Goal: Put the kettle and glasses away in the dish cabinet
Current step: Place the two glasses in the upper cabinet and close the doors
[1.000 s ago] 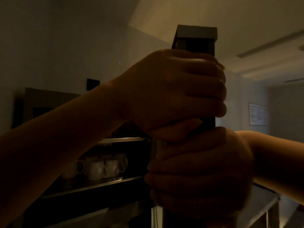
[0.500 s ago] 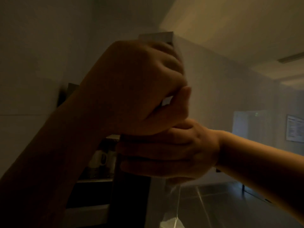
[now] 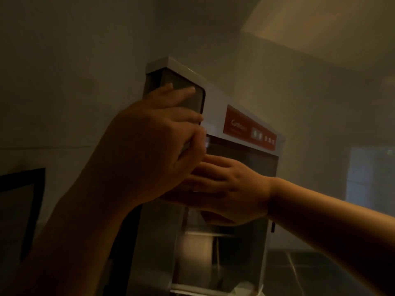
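Against the dim grey wall stands the tall white dish cabinet (image 3: pixel 215 97) with a red control panel (image 3: pixel 249 129). At its glass door's edge (image 3: pixel 192 99), the left hand (image 3: pixel 149 150) presses with straightened fingers; just below, the right hand (image 3: pixel 230 189) lies flat, fingers extended, grasping nothing.
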Tool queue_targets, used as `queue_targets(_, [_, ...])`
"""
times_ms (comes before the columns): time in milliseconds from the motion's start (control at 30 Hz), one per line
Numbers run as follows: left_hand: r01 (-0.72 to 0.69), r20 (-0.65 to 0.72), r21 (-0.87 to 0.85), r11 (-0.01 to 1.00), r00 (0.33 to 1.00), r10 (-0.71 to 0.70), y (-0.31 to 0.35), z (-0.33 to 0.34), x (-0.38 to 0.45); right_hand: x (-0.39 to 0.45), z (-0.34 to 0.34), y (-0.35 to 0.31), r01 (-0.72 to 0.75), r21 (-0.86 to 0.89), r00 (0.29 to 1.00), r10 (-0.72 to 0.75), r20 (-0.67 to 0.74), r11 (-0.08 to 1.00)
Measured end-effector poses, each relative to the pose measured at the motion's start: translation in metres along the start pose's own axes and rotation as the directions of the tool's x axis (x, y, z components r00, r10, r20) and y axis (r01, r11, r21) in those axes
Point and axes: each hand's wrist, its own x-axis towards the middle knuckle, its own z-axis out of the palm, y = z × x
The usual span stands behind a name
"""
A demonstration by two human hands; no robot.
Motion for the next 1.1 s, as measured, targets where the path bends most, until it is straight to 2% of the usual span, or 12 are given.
queue_targets(200, [0.148, 0.139, 0.05, 0.988, 0.978, -0.153, -0.009, 0.028, -0.024, -0.003, 0.044, -0.005, -0.034, -0.09, 0.99, 0.046, 0.131, 0.995])
queue_targets(367, [0.224, 0.208, 0.074, 0.972, 0.95, -0.235, -0.015, 0.062, -0.042, -0.01, 0.085, -0.006, -0.076, -0.107, 0.987, 0.09, 0.133, 0.991])
queue_targets(500, [0.251, 0.228, 0.077, 0.965, 0.938, -0.263, -0.022, 0.091, -0.052, -0.02, 0.115, -0.008, -0.132, -0.098, 0.983, 0.143, 0.115, 0.986])
queue_targets(800, [0.338, 0.201, 0.091, 0.937, 0.915, -0.349, -0.043, 0.156, -0.072, -0.05, 0.172, -0.007, -0.229, -0.014, 0.958, 0.228, 0.175, 0.973])
queue_targets(1100, [0.361, 0.286, 0.061, 0.93, 0.887, -0.363, -0.055, 0.224, -0.097, -0.082, 0.221, -0.009, -0.348, 0.005, 0.903, 0.334, 0.272, 0.937])
